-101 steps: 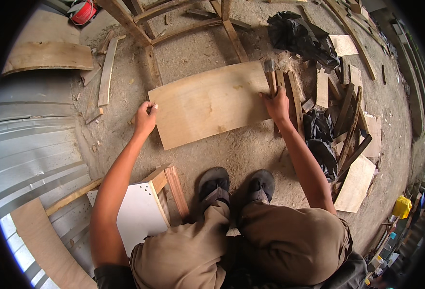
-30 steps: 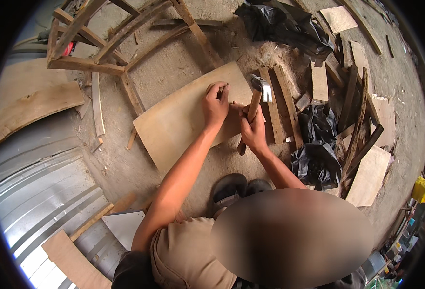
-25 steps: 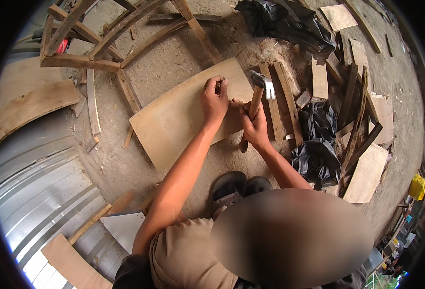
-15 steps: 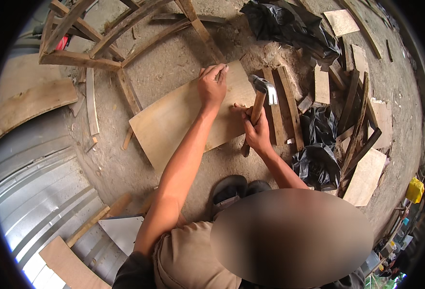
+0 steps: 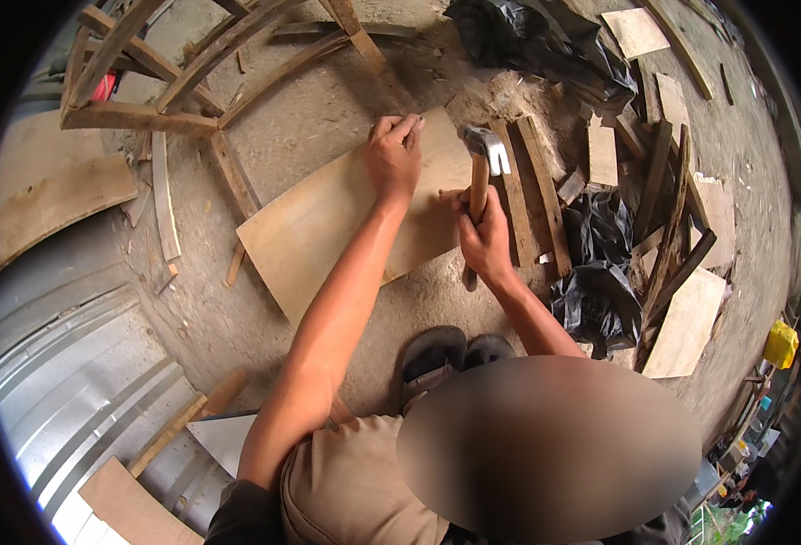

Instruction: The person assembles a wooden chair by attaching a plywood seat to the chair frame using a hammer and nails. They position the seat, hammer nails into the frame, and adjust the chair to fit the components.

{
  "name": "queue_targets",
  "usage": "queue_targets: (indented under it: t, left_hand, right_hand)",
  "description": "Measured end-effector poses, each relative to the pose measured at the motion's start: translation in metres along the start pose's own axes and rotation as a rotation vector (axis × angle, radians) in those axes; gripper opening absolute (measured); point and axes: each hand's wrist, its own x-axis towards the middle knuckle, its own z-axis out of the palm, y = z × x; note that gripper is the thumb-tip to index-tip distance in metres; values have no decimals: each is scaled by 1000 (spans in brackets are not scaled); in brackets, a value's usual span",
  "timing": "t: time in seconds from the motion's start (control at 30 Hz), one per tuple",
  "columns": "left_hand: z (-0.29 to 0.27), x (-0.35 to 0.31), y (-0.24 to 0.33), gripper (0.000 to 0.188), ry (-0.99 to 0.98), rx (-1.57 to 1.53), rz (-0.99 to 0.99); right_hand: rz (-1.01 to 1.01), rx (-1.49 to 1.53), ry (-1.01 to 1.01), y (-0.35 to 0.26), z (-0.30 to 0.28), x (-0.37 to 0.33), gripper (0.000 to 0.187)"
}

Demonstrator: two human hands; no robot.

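My right hand (image 5: 487,238) is wrapped round the wooden handle of a claw hammer (image 5: 479,186), its metal head up and its handle end pointing down toward my feet. The thumb side of that hand is by the right edge of a tan plywood sheet (image 5: 318,218). The sheet lies slantwise in front of me. Over its far part is my left hand (image 5: 395,159), closed with the fingertips drawn together near the far edge. Whatever those fingers hold, if anything, is too small to make out.
A wooden frame of nailed strips (image 5: 146,118) stands at the far left. Loose wood strips (image 5: 543,191) and black plastic sheeting (image 5: 600,304) lie to the right. Corrugated metal sheets (image 5: 82,391) are at the lower left. My sandalled feet (image 5: 435,352) stand close to the sheet.
The hammer has turned a little more upright in my right hand, its head shifting slightly left. My left hand keeps its place on the sheet. The whole view has shifted slightly.
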Motion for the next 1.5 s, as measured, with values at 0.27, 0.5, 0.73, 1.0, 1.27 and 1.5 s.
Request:
queue_targets:
  t: [0.27,0.5,0.73,1.0,1.27,1.5]
  left_hand:
    - [-3,-1,0,14,-33,83,32]
    - [-1,-1,-1,15,-4,54,60]
    - [-1,-2,-4,12,12,5,59]
    - [0,-4,0,13,-15,29,4]
    - [-4,-3,-7,15,-34,42,77]
    - [-8,-12,1,26,-44,259,139]
  right_hand:
    - [-17,-252,-20,-57,-10,34,27]
    - [-203,-316,18,-57,4,50,26]
    - [-135,-347,-21,-68,2,49,21]
    - [-185,-322,-22,-57,1,46,20]
    - [-83,-376,-28,-50,-1,37,22]
    - [60,-169,21,-31,-5,-5,29]
